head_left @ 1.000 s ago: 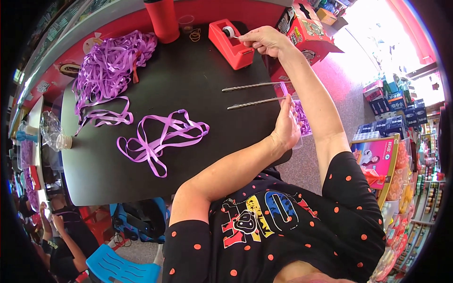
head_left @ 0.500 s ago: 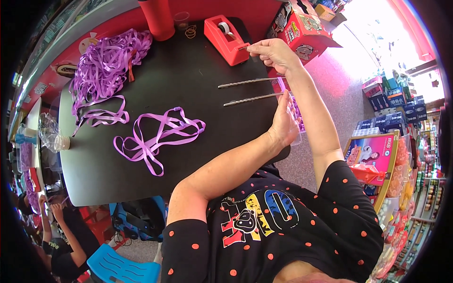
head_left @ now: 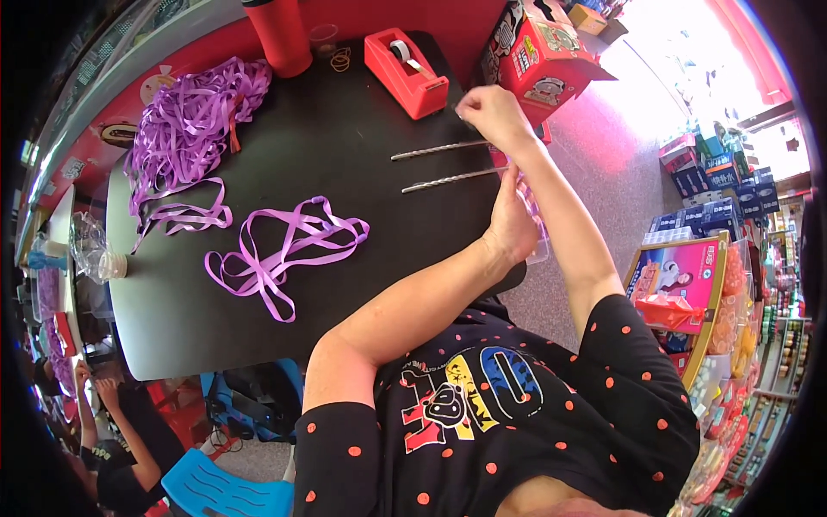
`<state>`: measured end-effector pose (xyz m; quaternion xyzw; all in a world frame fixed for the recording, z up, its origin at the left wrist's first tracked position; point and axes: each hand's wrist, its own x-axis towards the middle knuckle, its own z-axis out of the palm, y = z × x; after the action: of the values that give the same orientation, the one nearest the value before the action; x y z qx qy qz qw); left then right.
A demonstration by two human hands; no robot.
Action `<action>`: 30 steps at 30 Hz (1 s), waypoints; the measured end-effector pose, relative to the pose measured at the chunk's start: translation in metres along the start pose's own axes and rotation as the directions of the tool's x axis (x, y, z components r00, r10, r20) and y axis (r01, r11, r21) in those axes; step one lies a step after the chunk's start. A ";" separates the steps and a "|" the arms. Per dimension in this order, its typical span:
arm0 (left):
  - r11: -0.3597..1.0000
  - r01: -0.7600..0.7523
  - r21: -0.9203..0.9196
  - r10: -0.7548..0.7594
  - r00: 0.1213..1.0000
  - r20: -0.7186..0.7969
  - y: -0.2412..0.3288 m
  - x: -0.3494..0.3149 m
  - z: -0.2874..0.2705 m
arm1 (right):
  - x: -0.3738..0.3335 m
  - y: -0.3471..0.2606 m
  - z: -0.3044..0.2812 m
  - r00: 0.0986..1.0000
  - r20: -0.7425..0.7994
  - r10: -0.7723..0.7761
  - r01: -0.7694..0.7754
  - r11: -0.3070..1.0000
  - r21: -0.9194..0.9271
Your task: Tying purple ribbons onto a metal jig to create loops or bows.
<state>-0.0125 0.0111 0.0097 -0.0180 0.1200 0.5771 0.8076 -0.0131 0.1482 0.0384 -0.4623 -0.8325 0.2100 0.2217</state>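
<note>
Two spiral metal rods, the upper one (head_left: 439, 151) and the lower one (head_left: 452, 180), reach leftward over the black table from its right edge. My left hand (head_left: 514, 226) is beside the rods' right ends, closed around purple ribbon (head_left: 533, 205); its fingers are partly hidden. Above it, my right hand (head_left: 497, 119) is pinched, and anything in its fingertips is too small to make out. It is just right of the red tape dispenser (head_left: 422, 93), apart from it. Looped purple ribbon (head_left: 267, 250) lies loose on the table.
A large heap of purple ribbon (head_left: 194, 121) covers the table's far left. A red cup (head_left: 280, 39) and rubber bands (head_left: 341, 59) stand at the back. A red carton (head_left: 543, 65) is beyond the right edge. Lower left is a blue chair (head_left: 224, 487); another person sits nearby.
My right hand has drawn away from the tape dispenser's cutting edge, to the right and slightly nearer. The left hand stays by the rods.
</note>
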 end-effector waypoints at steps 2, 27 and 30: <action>0.999 -0.030 0.032 0.033 0.996 -0.079 -0.004 0.005 -0.003 | -0.015 0.008 -0.021 0.994 0.080 0.079 -0.091 0.983 0.159; 0.956 -0.086 0.281 0.115 0.990 -0.088 -0.010 0.014 -0.017 | -0.150 0.064 -0.074 0.909 0.191 0.370 -0.411 0.716 0.564; 0.953 -0.072 0.296 0.111 0.987 -0.118 -0.011 0.013 -0.014 | -0.164 0.057 -0.072 0.867 0.200 0.457 -0.470 0.616 0.632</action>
<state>-0.0013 0.0169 -0.0081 0.0679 0.2579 0.5877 0.7639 0.1431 0.0447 0.0365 -0.5496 -0.5570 0.5451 0.3009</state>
